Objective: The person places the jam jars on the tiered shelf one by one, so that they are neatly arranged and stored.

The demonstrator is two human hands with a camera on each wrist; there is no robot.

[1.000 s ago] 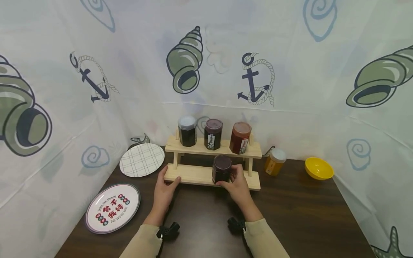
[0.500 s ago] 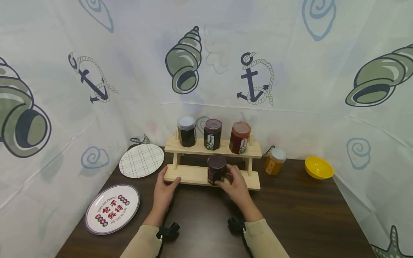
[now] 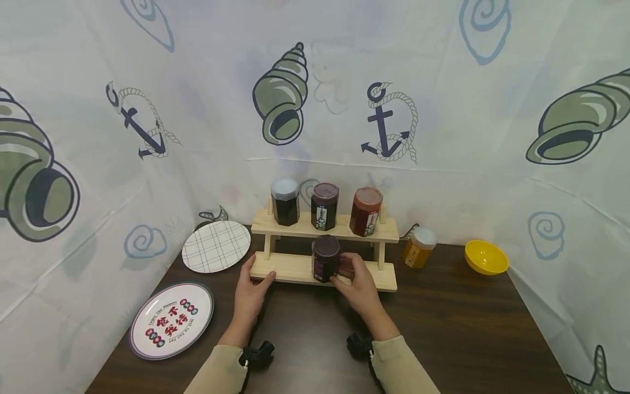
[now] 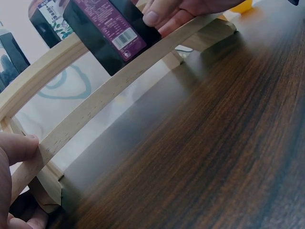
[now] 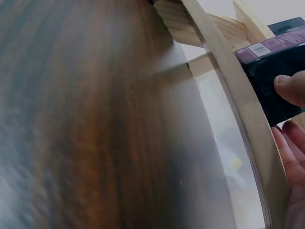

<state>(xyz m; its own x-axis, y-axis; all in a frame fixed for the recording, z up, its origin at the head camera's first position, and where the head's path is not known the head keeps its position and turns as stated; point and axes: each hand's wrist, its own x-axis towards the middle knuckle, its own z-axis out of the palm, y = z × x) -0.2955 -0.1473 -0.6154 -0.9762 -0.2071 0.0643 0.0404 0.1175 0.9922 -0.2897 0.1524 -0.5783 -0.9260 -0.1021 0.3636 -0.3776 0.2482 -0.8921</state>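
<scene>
A two-tier wooden rack (image 3: 290, 266) stands at the back of the table. My left hand (image 3: 250, 290) grips the left end of its lower shelf, thumb against the front edge (image 4: 71, 126) and other fingers curled below. With my right hand (image 3: 359, 287) I hold a dark jam jar (image 3: 326, 257) upright on that shelf, near its middle. The thumb (image 5: 288, 88) lies across the jar's front, and the other fingers sit at its right side. A purple label with a barcode (image 4: 125, 38) faces the front. Three more jars, including a reddish one (image 3: 366, 212), stand on the upper shelf.
Right of the rack are an amber jar (image 3: 420, 249) with a white lid and a yellow bowl (image 3: 486, 257). Two plates lie at left, one checked (image 3: 216, 246), one with red lettering (image 3: 172, 320). A patterned cloth (image 3: 334, 137) hangs behind the dark table (image 3: 458, 328).
My right hand has slid the dark jar leftward along the lower shelf, turning it slightly. The left hand keeps its grip on the shelf's left end.
</scene>
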